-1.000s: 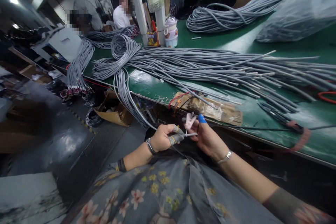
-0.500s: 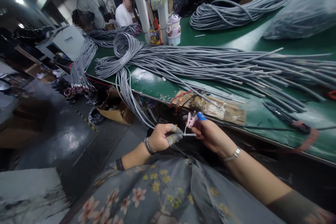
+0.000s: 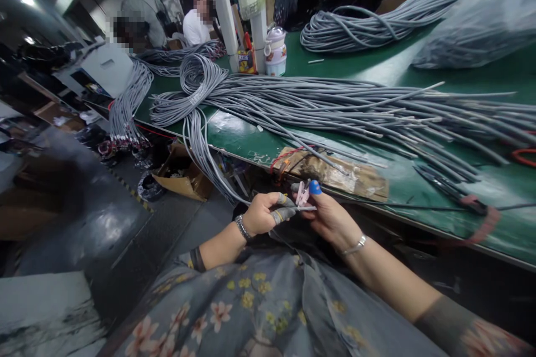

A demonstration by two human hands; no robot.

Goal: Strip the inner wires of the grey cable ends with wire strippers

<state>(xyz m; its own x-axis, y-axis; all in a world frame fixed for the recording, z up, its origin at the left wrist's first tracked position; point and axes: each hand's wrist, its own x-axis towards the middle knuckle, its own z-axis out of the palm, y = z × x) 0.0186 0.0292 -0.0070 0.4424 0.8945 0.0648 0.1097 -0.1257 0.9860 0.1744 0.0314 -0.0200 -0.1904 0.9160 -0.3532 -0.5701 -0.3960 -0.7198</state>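
My left hand point(image 3: 263, 215), with taped fingertips, is closed on a grey cable point(image 3: 309, 208) whose pale end sticks out past the fingers. This cable appears to come from the strands hanging off the bench. Close in front, my right hand point(image 3: 333, 222) pinches a small pink clip point(image 3: 302, 194), just above the cable end. A blue cover point(image 3: 315, 187) wraps the right thumb. Fingers hide part of the clip, so whether it touches the cable is hard to see. Behind both hands lies a large bundle of grey cables point(image 3: 293, 92) on the green bench.
Dark-handled pliers point(image 3: 450, 187) lie at the front of the green bench point(image 3: 506, 228), beside a taped cardboard piece point(image 3: 360, 177). A lidded cup point(image 3: 275, 53) stands by the white posts. An open carton point(image 3: 180, 175) sits below on the floor. A person point(image 3: 196, 27) sits farther back.
My right hand has moved slightly left, bringing the pink clip lower and closer to the left fingers and the cable end. The left hand still grips the cable.
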